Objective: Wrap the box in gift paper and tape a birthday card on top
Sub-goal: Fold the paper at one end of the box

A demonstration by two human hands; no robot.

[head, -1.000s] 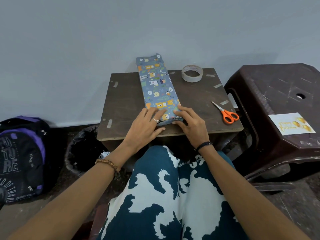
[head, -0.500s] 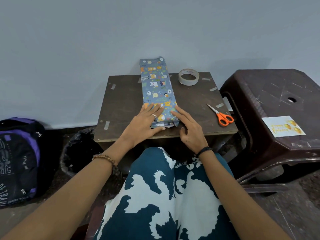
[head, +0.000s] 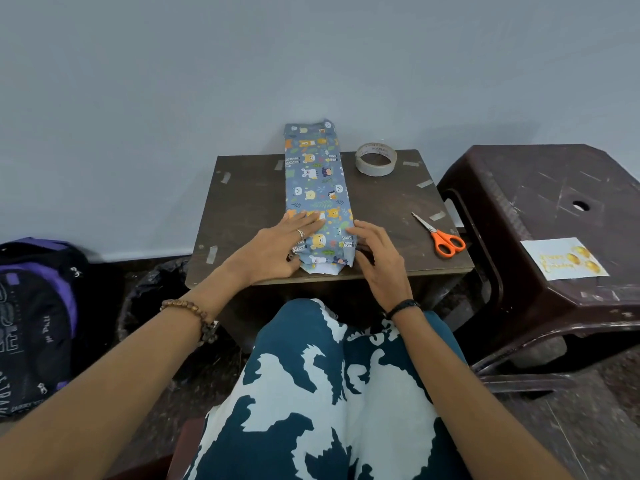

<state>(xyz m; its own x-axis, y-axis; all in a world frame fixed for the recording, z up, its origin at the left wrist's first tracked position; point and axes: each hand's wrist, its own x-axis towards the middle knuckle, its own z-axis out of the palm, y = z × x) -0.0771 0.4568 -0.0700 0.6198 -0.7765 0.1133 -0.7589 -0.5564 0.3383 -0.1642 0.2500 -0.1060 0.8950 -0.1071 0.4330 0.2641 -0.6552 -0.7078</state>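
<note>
A long box wrapped in blue animal-print gift paper lies lengthwise on the small dark table, its far end against the wall. My left hand lies flat on the near left part of the box, pressing the paper. My right hand rests at the near right edge, fingertips touching the paper's side. The near end of the paper sticks out loose, white inside showing. A roll of tape sits at the back right of the table. The birthday card lies on the brown stool.
Orange-handled scissors lie on the table's right side. Short strips of tape stick along the table edges. A black and purple backpack and a black bin bag stand on the floor to the left. My patterned lap fills the foreground.
My right hand has slid off the top of the box to its right side. The left hand stays pressed on the paper. The loose near end of the paper now shows.
</note>
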